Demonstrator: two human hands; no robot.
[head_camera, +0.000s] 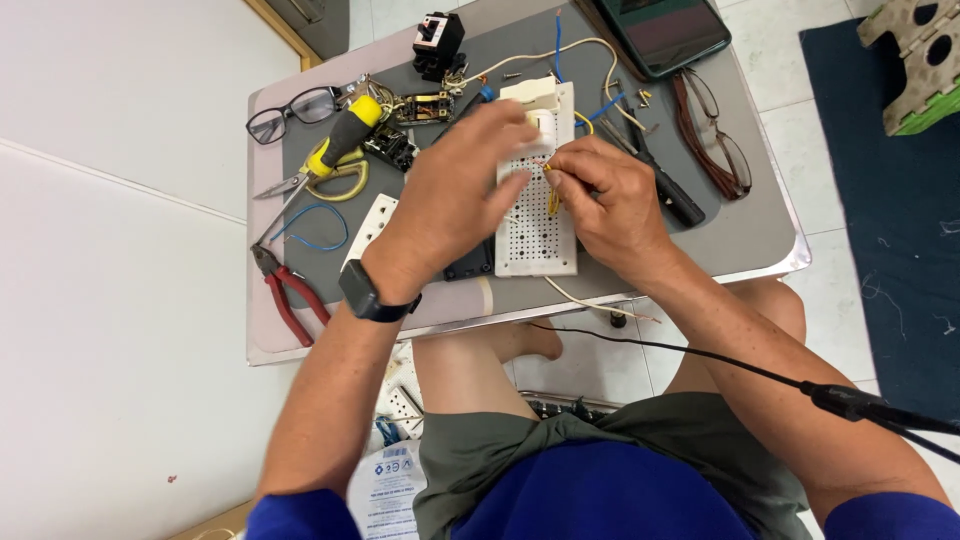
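White perforated breadboard (536, 225) under left hand (455, 190), right hand (605, 205).

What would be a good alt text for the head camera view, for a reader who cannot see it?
Seen from above, a seated person's left hand steadies a white perforated board on a small grey table, while the right hand pinches a yellow wire at the board. Around lie red-handled pliers, a yellow-handled screwdriver and two pairs of glasses.

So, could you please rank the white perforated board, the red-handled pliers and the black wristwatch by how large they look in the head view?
1. White perforated board, clearly largest.
2. Red-handled pliers.
3. Black wristwatch, smallest; it sits raised on the wrist, nearer the camera, so it may look slightly enlarged.
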